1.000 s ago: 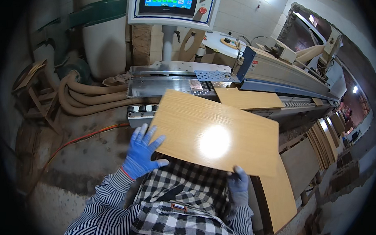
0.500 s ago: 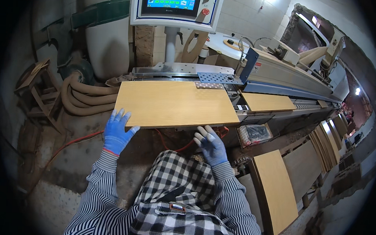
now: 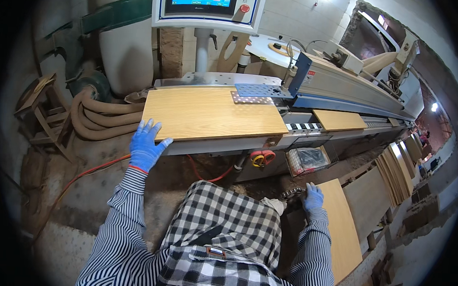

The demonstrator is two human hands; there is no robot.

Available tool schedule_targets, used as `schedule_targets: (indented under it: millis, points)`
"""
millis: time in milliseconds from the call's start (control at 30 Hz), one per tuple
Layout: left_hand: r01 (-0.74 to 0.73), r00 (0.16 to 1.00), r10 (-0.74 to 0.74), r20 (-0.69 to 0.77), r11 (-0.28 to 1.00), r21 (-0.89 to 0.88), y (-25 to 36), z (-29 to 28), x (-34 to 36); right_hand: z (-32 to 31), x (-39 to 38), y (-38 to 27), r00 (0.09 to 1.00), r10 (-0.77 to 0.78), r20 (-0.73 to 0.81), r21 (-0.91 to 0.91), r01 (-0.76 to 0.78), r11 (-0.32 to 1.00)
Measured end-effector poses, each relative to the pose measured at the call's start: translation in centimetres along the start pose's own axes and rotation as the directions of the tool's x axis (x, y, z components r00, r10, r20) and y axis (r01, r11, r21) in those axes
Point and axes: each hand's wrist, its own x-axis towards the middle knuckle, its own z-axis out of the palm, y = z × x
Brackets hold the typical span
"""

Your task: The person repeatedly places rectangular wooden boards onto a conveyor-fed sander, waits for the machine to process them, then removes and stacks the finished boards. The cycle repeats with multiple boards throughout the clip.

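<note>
A rectangular yellow wood-grain board (image 3: 215, 112) lies on the bed of a long machine in front of me. My left hand (image 3: 147, 145), in a blue glove, rests on its near left corner with fingers spread and thumb apart along the front edge. Off to the right, my right hand (image 3: 314, 196), also gloved in blue, is at the upper left edge of another wood-grain board (image 3: 344, 233). Its fingers are stretched out over that edge, and the thumb is hard to make out. A perforated blue plate (image 3: 261, 90) sits over the far right part of the first board.
Further along the machine lies another board (image 3: 339, 120). A control panel (image 3: 203, 21) stands behind. Under the bed are red-handled scissors (image 3: 262, 158) and a wire basket (image 3: 309, 160). Brown hoses (image 3: 106, 118) and a wooden stool (image 3: 48, 116) are left; stacked boards (image 3: 393, 174) stand right.
My right hand has left the front edge of the machine board and moved right to the other board. The board further along has slid right. My left hand stays at its corner.
</note>
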Motion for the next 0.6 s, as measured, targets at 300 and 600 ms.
schedule_targets:
  millis: [300,600]
  points:
    - [-0.025,0.999,0.025,-0.036,0.999,-0.02,0.0,0.7,0.1,2.6,-5.2,-1.1,0.968,-0.055,-0.244,0.039,0.066,0.997]
    - [-0.001,1.0,0.001,-0.027,1.0,-0.013,0.0,0.4,0.0,0.9,-16.8,-7.0,0.929,0.241,-0.281,0.618,-0.017,0.786]
